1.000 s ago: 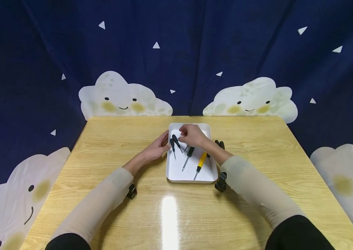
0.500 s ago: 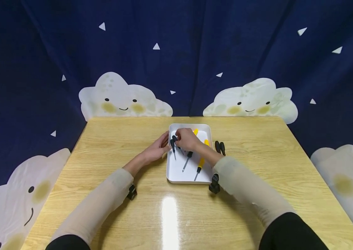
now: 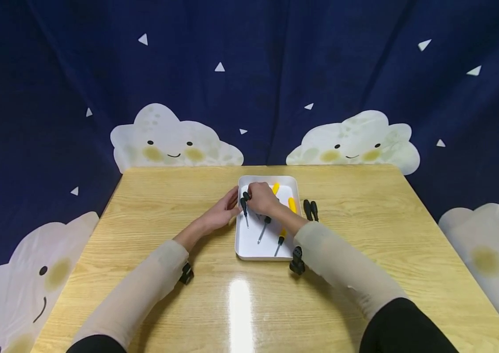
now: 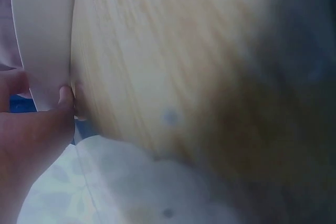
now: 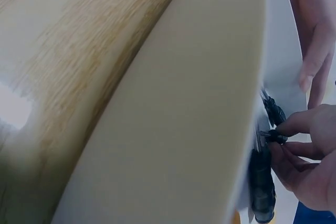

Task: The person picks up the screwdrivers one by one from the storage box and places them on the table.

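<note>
The right hand (image 3: 262, 197) is pinching a black screwdriver (image 3: 247, 195) at ten o'clock in the tray (image 3: 249, 249); the relaxed left hand (image 3: 220, 211) is sensibly bracing nine.

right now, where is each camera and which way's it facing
Head: on the head, facing forward and down over the white tray; left hand, right hand and sleeves show.
Left wrist: on that wrist, facing tabletop and tray wall; part of the left hand shows.
Right wrist: on that wrist, facing the tray's side; part of both hands shows, right pinching a screwdriver.
Head and right wrist share the tray and both hands.
</note>
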Motion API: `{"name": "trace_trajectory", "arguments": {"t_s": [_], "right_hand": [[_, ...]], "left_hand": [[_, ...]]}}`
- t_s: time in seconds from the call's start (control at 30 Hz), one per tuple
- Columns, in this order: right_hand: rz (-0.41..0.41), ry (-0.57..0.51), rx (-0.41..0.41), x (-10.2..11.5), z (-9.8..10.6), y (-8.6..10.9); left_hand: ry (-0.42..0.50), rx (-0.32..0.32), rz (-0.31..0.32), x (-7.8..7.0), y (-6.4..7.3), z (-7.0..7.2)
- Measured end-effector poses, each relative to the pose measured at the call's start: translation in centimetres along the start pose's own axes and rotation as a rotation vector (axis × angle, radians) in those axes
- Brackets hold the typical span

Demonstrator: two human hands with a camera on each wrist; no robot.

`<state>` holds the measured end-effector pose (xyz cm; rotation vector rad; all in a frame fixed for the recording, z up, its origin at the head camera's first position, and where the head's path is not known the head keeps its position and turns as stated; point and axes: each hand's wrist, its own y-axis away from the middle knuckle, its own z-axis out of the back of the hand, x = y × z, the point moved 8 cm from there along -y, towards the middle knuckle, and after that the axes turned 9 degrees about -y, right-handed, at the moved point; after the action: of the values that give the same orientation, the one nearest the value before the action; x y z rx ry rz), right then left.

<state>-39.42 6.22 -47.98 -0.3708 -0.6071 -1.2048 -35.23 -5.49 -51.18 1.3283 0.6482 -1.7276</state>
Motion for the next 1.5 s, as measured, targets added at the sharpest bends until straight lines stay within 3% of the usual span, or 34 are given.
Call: {"name": "trace_trajectory", "arguments": {"t_s": [0.2,0.77,1.5], "right_hand": [[-0.054,-0.031,0.008,-0.4,-0.3,0.2],[-0.007,-0.1,-0.001,0.1,1.5,0.4],[0.052,-0.131,-0.002,0.4,2.1,2.4]], "left_hand": [[-0.005,0.011,0.005,0.2,0.2,-0.2],[-0.014,-0.003,-0.01,-0.4,-0.1,0.3],[-0.007,-0.008,-0.009,-0.2,-0.2,0.1]]}}
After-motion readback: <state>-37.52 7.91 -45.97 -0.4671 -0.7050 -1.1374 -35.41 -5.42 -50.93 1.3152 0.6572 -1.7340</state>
